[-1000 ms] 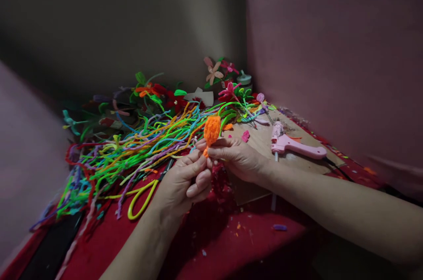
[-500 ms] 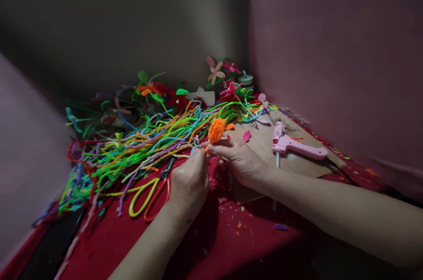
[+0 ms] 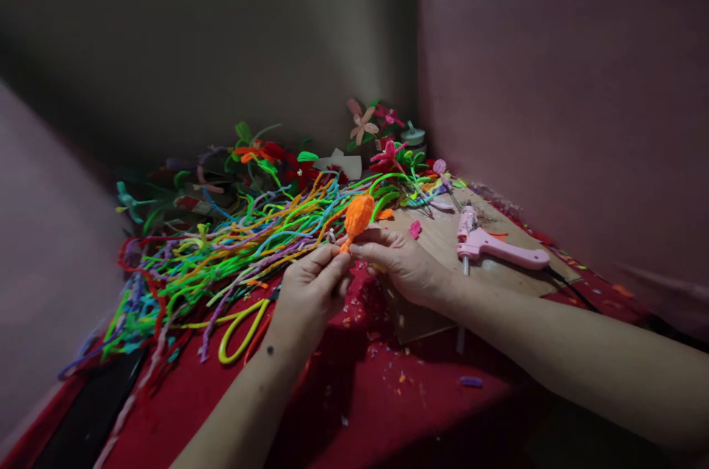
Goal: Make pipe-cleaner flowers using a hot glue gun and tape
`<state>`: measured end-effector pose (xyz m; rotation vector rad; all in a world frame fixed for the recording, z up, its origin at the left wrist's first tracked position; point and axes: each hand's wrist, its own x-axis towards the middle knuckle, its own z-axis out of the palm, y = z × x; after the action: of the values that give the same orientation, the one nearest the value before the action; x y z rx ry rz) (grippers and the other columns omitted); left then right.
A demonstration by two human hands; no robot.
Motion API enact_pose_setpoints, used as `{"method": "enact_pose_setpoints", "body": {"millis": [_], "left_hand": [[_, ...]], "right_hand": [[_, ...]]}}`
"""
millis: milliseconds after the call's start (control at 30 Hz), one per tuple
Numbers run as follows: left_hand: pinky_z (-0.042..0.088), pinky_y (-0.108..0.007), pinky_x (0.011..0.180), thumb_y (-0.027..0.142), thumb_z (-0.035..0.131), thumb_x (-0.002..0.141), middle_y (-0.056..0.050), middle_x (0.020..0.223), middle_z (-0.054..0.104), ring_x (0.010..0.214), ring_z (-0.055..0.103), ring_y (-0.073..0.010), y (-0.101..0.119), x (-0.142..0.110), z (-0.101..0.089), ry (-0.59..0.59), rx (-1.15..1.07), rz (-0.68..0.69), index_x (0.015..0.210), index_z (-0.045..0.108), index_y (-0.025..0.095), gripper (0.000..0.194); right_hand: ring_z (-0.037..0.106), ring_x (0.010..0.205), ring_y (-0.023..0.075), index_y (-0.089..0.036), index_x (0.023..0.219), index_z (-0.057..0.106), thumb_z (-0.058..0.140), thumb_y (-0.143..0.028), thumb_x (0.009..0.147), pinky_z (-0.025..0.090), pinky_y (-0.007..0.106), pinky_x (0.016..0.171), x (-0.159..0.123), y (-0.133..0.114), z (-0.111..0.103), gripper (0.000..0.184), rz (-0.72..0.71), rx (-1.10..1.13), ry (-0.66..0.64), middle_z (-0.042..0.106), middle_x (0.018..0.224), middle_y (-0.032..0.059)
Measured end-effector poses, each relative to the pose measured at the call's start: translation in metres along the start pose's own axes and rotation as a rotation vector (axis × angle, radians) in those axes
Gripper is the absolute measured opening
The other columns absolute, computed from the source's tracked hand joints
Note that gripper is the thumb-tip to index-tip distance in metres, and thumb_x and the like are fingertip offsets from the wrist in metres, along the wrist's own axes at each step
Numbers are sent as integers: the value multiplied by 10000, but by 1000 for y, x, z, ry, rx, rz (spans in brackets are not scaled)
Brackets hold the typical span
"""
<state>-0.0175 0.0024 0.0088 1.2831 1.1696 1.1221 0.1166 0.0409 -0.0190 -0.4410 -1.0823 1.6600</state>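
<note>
An orange pipe-cleaner petal (image 3: 360, 215), rounded and fuzzy with a thin stem below, stands upright between my hands. My left hand (image 3: 313, 284) pinches its stem low down between thumb and forefinger. From the other side, the fingers of my right hand (image 3: 407, 262) close on the same stem just beneath the rounded head. Partly hidden behind my left hand and wrist lie scissors with yellow and red handles (image 3: 242, 329). A thick bundle of multicoloured pipe cleaners (image 3: 260, 233) spreads behind and to the left of my hands.
On a brown board (image 3: 432, 240) to the right rests a pink glue gun (image 3: 492, 244) with its cord. Finished pipe-cleaner flowers (image 3: 362, 125) and a lidded jar (image 3: 413, 137) stand by the wall. Small fluff scraps dot the red cloth (image 3: 399, 417).
My left hand has rolled, bringing its thumb into view on the stem. The orange petal has shifted slightly left, and the scissors are more covered by my left hand.
</note>
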Motion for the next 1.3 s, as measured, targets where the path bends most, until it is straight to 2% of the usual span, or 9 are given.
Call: {"method": "enact_pose_setpoints", "body": {"millis": [200,400,567,633,700,800,967,1100,1300], "left_hand": [[205,-103,268,287,602,797,102,402,385,280,95,4,-7,6,-9,-332,-453,-215,723,569,163,149],[347,-148,274,316,628,782,66,395,465,248,278,-22,-9,4,-4,-314,-401,-157,705,596,139,196],[473,-225,440,345,616,794,0,517,589,373,514,-91,-1,4,-8,-295,-193,-75,699,606,127,238],[493,-224,584,299,638,785,-27,658,644,571,604,-119,4,6,-13,-230,-98,-12,801,641,131,169],[477,-222,715,260,669,759,-33,801,663,749,610,-129,9,8,-19,-103,-42,70,902,655,153,179],[450,-202,673,260,697,724,-2,797,637,692,559,-102,15,7,-25,11,-76,187,947,661,191,237],[403,-176,557,252,710,705,19,700,582,561,468,-65,31,-8,-23,8,-184,277,937,688,221,235],[391,-184,510,268,740,658,2,670,588,541,463,-77,59,-23,-18,2,-99,264,975,706,230,321],[452,-272,559,246,784,571,-44,624,617,579,559,-163,90,-29,-24,-266,121,111,1011,717,157,454]], "right_hand": [[535,608,78,-169,878,700,687,-218,716,392,216,613,2,4,-6,169,119,133,-156,636,678,-20],[526,594,77,-163,840,689,716,-246,712,423,224,630,-2,4,-3,154,81,117,-154,602,654,-33],[529,543,106,-209,954,676,672,-338,761,446,265,582,-8,0,2,232,52,72,-162,589,627,-34],[538,589,112,-226,920,701,646,-359,786,454,270,591,-10,-4,5,197,-19,-21,-142,607,704,-15],[572,803,139,-242,854,729,657,-339,782,466,294,745,-11,-11,8,140,-159,-155,-98,628,894,8],[516,1033,175,-282,859,740,627,-320,815,365,363,962,-15,-20,13,127,-342,-389,-107,622,1025,12],[485,984,187,-309,911,724,574,-259,858,345,407,930,-21,-32,24,167,-585,-723,-51,638,979,16],[457,907,186,-248,880,704,559,-209,854,377,386,855,-21,-39,26,153,-803,-865,-123,648,965,27],[466,933,181,-220,842,665,551,-179,853,376,385,880,-23,-49,19,122,-857,-993,-329,650,983,35]]}}
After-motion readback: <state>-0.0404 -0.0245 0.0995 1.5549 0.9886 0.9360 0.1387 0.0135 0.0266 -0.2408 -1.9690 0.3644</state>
